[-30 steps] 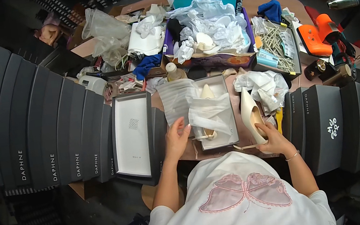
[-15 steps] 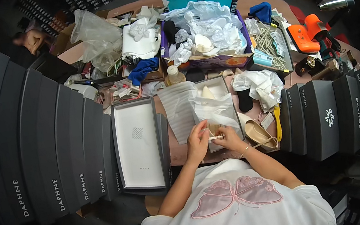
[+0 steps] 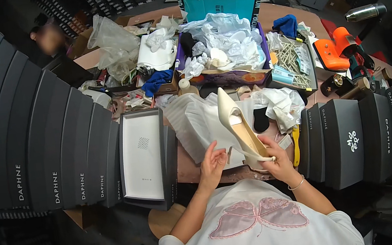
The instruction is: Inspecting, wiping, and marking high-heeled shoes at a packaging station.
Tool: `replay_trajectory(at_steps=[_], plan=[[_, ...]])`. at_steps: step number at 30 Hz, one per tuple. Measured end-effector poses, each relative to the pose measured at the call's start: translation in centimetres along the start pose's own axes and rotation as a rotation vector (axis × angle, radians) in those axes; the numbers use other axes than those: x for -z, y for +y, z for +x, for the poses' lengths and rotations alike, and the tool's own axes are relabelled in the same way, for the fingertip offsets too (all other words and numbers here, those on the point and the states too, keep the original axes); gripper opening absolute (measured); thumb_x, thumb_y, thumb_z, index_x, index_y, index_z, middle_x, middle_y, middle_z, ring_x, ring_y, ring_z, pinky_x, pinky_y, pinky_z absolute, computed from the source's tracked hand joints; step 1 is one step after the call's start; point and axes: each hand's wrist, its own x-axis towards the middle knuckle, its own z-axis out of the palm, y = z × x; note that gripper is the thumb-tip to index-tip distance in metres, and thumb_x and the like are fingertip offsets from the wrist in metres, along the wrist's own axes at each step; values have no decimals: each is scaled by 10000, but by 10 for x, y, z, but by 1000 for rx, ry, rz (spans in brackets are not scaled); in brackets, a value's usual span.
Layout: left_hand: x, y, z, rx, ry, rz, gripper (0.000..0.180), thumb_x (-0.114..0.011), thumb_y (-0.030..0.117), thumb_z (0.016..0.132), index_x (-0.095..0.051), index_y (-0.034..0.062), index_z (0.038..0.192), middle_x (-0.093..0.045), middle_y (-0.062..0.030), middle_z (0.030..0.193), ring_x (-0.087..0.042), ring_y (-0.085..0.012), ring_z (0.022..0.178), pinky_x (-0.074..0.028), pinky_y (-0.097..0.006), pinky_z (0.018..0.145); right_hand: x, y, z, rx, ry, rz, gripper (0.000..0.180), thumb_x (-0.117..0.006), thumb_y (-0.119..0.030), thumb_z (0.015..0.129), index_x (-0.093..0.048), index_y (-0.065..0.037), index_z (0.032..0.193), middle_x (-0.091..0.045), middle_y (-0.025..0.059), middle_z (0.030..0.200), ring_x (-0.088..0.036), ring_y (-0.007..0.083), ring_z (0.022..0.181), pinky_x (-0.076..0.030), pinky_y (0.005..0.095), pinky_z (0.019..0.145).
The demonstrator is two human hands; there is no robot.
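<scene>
We are gripping a cream pointed-toe shoe (image 3: 238,129) with our right hand (image 3: 275,159), fingers closed around its heel end, so the toe is tilting up and away from us over the near edge of the table (image 3: 190,168). Our left hand (image 3: 211,163) is hovering just beside the shoe with its fingers spread and holding nothing; whether a fingertip is touching the shoe, we cannot tell. Under both hands a sheet of white tissue paper (image 3: 196,125) is lying, crumpled and spread out. Just left of it, an open dark grey box lid (image 3: 145,157) with a white inside is sitting at the near left part of the table. A row of dark grey shoe boxes (image 3: 44,149) is standing along the left edge, and another row (image 3: 358,132) is standing along the right edge. Toward the far edge, a purple-sided carton (image 3: 232,77) is holding loose white wrapping, and an orange tool (image 3: 338,47) is resting near the far right corner.
</scene>
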Motion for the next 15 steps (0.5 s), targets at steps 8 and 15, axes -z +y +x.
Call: replay_trajectory(at_steps=[8,15], plan=[[-58,-13,9,95,169,-707,567,-531,441,890,-444,22,1261,-549,-149,1158,-532,-263,1084,-413,-423,967,8,-13,-31,284,-135,-360,304,-722,-137,673,-583,-20,917,-536,222,1222,-560,354,1075,-435,389,939],[-74,-9,2,230,182,-685,561,-431,472,904,-478,14,1225,-587,-154,1094,-549,-286,1095,-430,-436,972,5,-9,-45,-153,115,550,143,-549,-64,896,-534,-38,1035,-608,94,947,-616,173,800,-502,301,753]])
